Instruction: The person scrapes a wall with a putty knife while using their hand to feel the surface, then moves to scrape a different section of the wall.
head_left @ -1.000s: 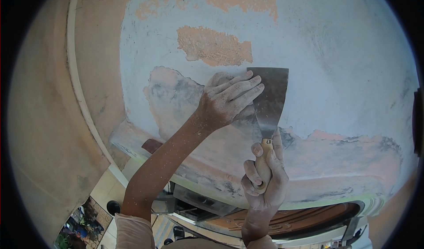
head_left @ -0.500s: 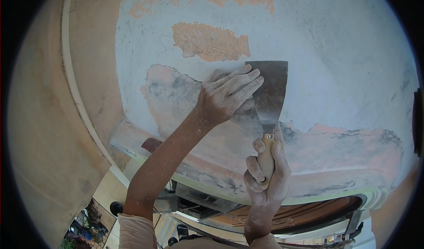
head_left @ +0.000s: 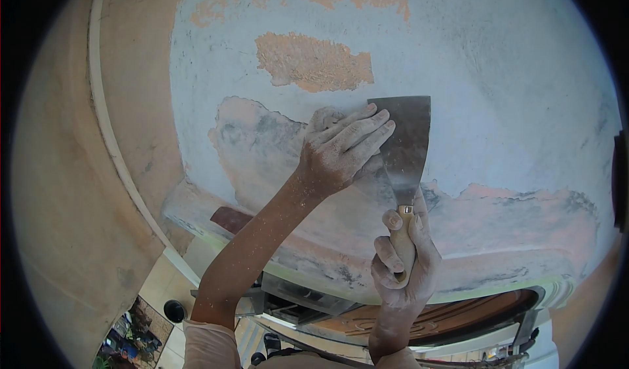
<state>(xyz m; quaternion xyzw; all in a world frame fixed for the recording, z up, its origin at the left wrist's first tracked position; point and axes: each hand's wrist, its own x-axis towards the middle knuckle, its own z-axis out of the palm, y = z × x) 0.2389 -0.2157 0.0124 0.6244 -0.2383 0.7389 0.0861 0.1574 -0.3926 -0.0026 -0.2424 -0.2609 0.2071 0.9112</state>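
Note:
A wide putty knife [head_left: 407, 146] with a metal blade and a pale wooden handle stands upright against the wall, blade end up. My right hand [head_left: 411, 264] is wrapped round its handle from below, fingers curled and dusted white. Across the left side of the blade lie the outstretched fingers of my left hand [head_left: 347, 143], also coated in white dust. Part of that hand's thumb side is in shadow. Behind both hands, the wall [head_left: 511, 120] is pale blue-white, with a rough peach patch [head_left: 314, 61] above and grey-pink worn areas lower down.
A reddish-brown piece [head_left: 230, 219], perhaps sandpaper, rests on the ledge left of my forearm. Below the ledge is a brown panel with a dark curved frame [head_left: 445, 316]. A black round container [head_left: 174, 311] and plants [head_left: 134, 333] are at the lower left.
Both hands and the putty knife have shifted slightly right and down together. The hold on the handle and the fingers on the blade look the same.

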